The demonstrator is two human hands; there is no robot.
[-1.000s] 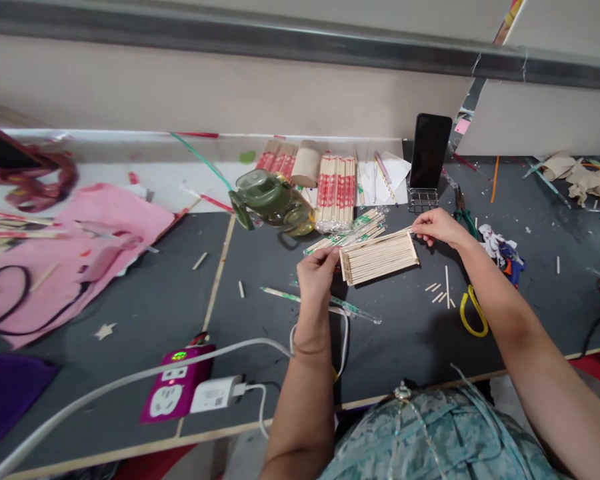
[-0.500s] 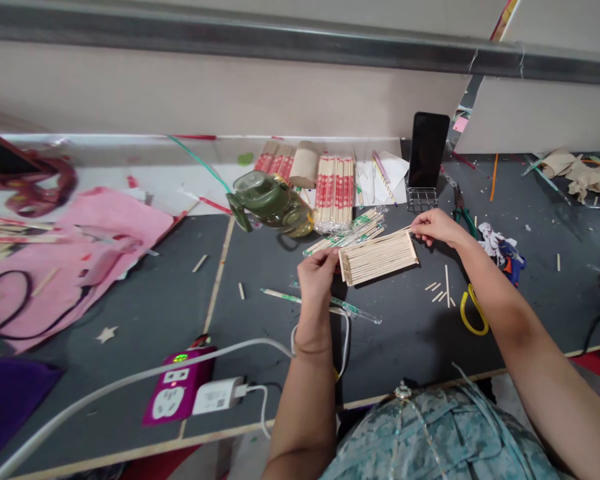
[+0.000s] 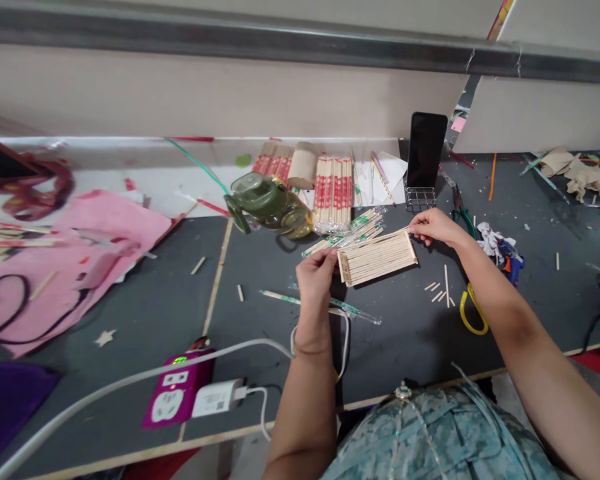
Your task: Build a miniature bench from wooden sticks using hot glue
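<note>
A small stick tray (image 3: 380, 259) lies between the person's two hands, about midway between the near and far edges of the tabletop (image 3: 390, 360). Its long axis runs from one hand to the other, slanting a little so that the right end sits closer to the far edge. The left hand (image 3: 316, 273) pinches with thumb and forefinger at the far left corner, and the right hand (image 3: 433, 227) pinches at the far right corner, so neither is nearer: both touch it, at opposite ends of the same long side. Whether the fingertips grip the rim itself or a thin stick laid along it is too small to tell, nor is it certain that the tray's underside rests on the tabletop. Just beyond it, toward the far edge, lie wrapped sticks (image 3: 365, 223), with a green jug (image 3: 270, 203) to their left; short cut sticks (image 3: 440, 293) are scattered nearer the near edge, below the right hand. Compared with a second ago, almost nothing differs: both hands keep the same pinch, the tray keeps its slant, and the whole view has shifted only slightly, as from a small head movement.
</note>
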